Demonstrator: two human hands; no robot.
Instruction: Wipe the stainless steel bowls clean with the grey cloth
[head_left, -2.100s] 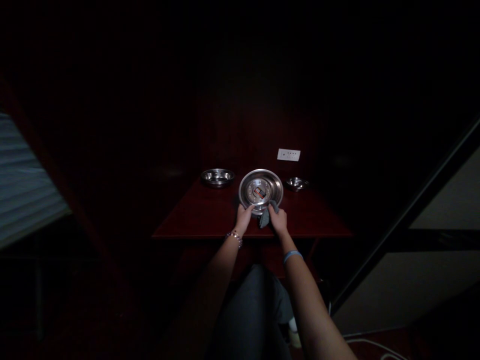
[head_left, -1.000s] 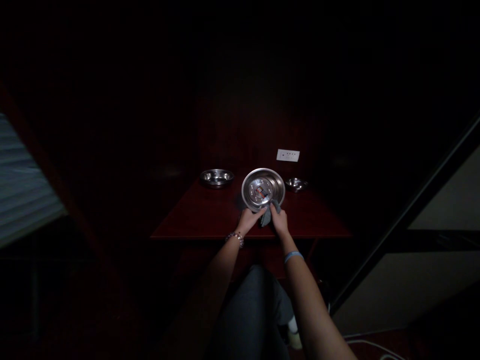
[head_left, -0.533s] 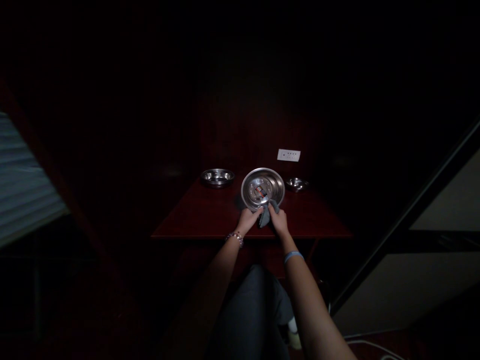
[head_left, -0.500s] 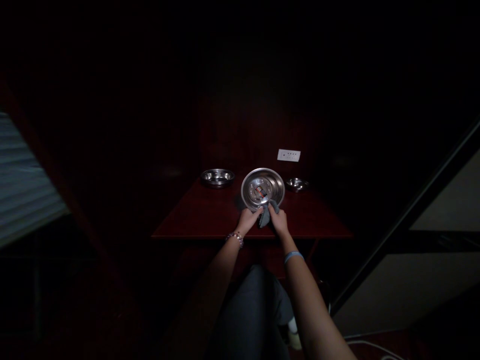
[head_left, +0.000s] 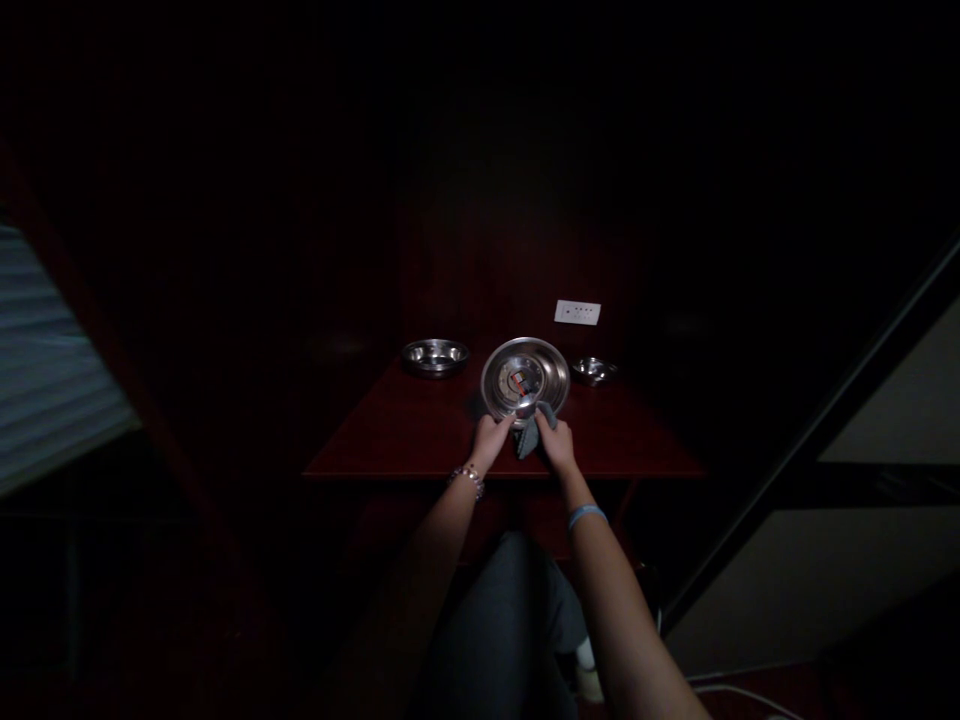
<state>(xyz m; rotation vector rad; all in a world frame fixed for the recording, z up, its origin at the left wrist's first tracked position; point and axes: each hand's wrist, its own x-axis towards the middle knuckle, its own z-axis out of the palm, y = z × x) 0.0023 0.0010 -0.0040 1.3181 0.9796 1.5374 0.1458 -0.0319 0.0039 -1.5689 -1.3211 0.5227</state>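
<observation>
A shiny steel basin [head_left: 553,375] is tilted up so that its inside faces me, with a dark and orange label on its bottom. My left hand [head_left: 491,438] grips its near rim at the lower left, thumb on the inner side. At the lower right of the rim, my right hand [head_left: 556,440] is closed on a grey cloth [head_left: 528,438], pressing it against the metal. One end of the cloth hangs below the rim. The fingers under the basin are hidden.
On the dark red table [head_left: 390,430] stand a wide steel bowl [head_left: 435,358] at the back left and a smaller steel bowl [head_left: 595,371] at the back right. A white socket panel [head_left: 577,312] is on the wall behind. The surroundings are very dark.
My left hand has shifted slightly left and its thumb now lies farther from the cloth. The label in the basin has turned a little. Both bowls stay where they were.
</observation>
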